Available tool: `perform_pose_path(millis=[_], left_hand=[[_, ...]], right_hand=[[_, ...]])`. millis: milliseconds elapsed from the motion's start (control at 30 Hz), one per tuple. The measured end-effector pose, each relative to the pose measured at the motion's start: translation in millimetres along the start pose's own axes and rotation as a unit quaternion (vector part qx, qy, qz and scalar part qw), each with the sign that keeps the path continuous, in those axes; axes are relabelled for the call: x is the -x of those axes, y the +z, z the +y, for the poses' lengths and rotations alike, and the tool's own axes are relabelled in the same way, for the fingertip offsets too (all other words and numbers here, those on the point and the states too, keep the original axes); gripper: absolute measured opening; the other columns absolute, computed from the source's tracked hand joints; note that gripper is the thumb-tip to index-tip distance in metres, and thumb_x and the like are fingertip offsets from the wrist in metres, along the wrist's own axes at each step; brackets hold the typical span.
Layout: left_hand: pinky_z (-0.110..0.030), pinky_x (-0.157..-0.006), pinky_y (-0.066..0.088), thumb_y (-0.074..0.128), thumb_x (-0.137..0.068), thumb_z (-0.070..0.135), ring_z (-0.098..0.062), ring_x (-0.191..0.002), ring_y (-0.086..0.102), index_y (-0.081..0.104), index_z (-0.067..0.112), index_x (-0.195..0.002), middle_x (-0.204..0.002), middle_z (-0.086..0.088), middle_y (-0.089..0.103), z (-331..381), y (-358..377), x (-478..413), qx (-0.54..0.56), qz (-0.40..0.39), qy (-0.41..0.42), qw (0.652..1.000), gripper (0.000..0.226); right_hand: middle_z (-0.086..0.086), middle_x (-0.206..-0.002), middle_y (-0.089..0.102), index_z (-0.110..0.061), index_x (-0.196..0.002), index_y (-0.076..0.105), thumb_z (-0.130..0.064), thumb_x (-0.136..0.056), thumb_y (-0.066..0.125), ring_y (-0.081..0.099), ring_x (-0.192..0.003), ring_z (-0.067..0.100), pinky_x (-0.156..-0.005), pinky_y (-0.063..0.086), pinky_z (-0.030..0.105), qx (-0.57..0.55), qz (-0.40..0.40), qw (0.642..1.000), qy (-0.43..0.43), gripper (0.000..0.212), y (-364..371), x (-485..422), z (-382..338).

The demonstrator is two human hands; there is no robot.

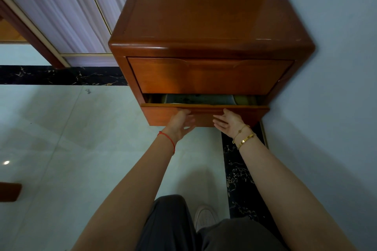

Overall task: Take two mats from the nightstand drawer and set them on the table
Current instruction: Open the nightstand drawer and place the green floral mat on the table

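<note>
A reddish wooden nightstand (204,16) stands against the wall. Its upper drawer (210,76) is closed. The lower drawer (253,113) is pulled out a little. Through the gap I see a dark grey-green mat (200,99) lying flat inside, with something yellowish at each side. My left hand (180,123) and my right hand (229,122) both reach to the lower drawer's front, fingers spread and tips at its recessed top edge. Neither hand holds anything I can make out.
A pale blue wall (336,87) runs close on the right of the nightstand. White curtains (71,6) hang at the back left. Glossy pale floor tiles (71,148) with black marble strips lie below. My legs and one white shoe (205,217) are at the bottom.
</note>
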State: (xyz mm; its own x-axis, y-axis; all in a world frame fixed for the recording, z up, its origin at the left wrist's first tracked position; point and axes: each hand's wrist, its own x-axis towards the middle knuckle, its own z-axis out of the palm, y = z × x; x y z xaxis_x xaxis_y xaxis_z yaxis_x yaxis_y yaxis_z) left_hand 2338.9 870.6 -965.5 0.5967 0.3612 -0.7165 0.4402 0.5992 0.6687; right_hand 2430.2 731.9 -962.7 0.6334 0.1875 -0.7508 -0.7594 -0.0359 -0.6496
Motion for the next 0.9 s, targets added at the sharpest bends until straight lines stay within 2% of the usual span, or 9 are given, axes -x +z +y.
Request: perform_pose_path(millis=[100,267,367,467,700,800,900], left_hand=[[-0.044,-0.103,0.050,0.053,-0.100,0.017,-0.026,-0.114,0.061,0.058,0.013,-0.117,-0.116,-0.009,0.066,-16,-12,16,0.001,-0.020,0.002,1.000,0.018],[-0.044,-0.097,0.053,0.051,-0.100,0.016,-0.027,-0.112,0.065,0.060,0.012,-0.119,-0.121,-0.010,0.070,-43,-35,45,0.006,-0.036,-0.020,0.999,0.021],[-0.046,-0.100,0.052,0.052,-0.100,0.016,-0.030,-0.115,0.065,0.062,0.013,-0.112,-0.122,-0.010,0.071,-56,-45,59,0.010,-0.043,-0.036,0.998,0.016],[-0.047,-0.101,0.051,0.052,-0.101,0.018,-0.030,-0.115,0.066,0.062,0.010,-0.118,-0.120,-0.010,0.072,-66,-52,69,0.001,-0.048,-0.038,0.998,0.022],[-0.045,-0.099,0.053,0.054,-0.100,0.020,-0.026,-0.110,0.068,0.069,0.011,-0.110,-0.113,-0.007,0.076,-82,-59,82,-0.033,-0.056,-0.042,0.997,0.021],[-0.045,-0.101,0.052,0.053,-0.100,0.018,-0.027,-0.112,0.067,0.067,0.009,-0.115,-0.115,-0.008,0.075,-80,-58,83,-0.032,-0.052,-0.042,0.997,0.022],[-0.045,-0.102,0.051,0.053,-0.100,0.018,-0.027,-0.112,0.067,0.065,0.007,-0.123,-0.116,-0.009,0.075,-78,-58,83,-0.033,-0.050,-0.042,0.997,0.028]], right_hand=[[0.015,-0.124,0.064,-0.009,-0.144,0.038,-0.025,-0.101,0.043,0.061,-0.113,0.029,-0.095,0.052,0.037,0.011,-0.001,1.000,-0.002,0.045,-13,17,16],[0.015,-0.122,0.065,-0.008,-0.138,0.042,-0.025,-0.101,0.044,0.062,-0.113,0.030,-0.092,0.053,0.037,0.032,-0.004,0.999,0.001,0.041,-32,44,42],[0.016,-0.123,0.065,-0.008,-0.120,0.048,-0.027,-0.100,0.046,0.061,-0.114,0.031,-0.090,0.053,0.037,0.039,-0.011,0.999,0.002,0.028,-42,57,58],[0.017,-0.122,0.065,-0.009,-0.107,0.047,-0.027,-0.100,0.046,0.061,-0.113,0.031,-0.086,0.053,0.036,0.045,-0.008,0.999,0.006,0.019,-50,66,69],[0.017,-0.120,0.066,-0.009,-0.112,0.049,-0.027,-0.100,0.045,0.063,-0.099,0.029,-0.084,0.053,0.036,0.059,-0.005,0.998,0.019,0.022,-59,78,81],[0.017,-0.121,0.065,-0.011,-0.118,0.049,-0.026,-0.101,0.045,0.063,-0.100,0.029,-0.085,0.053,0.036,0.061,-0.008,0.998,0.022,0.023,-59,81,78],[0.017,-0.120,0.066,-0.010,-0.112,0.049,-0.025,-0.100,0.046,0.063,-0.099,0.028,-0.082,0.054,0.036,0.055,-0.009,0.998,0.027,0.019,-59,82,77]])
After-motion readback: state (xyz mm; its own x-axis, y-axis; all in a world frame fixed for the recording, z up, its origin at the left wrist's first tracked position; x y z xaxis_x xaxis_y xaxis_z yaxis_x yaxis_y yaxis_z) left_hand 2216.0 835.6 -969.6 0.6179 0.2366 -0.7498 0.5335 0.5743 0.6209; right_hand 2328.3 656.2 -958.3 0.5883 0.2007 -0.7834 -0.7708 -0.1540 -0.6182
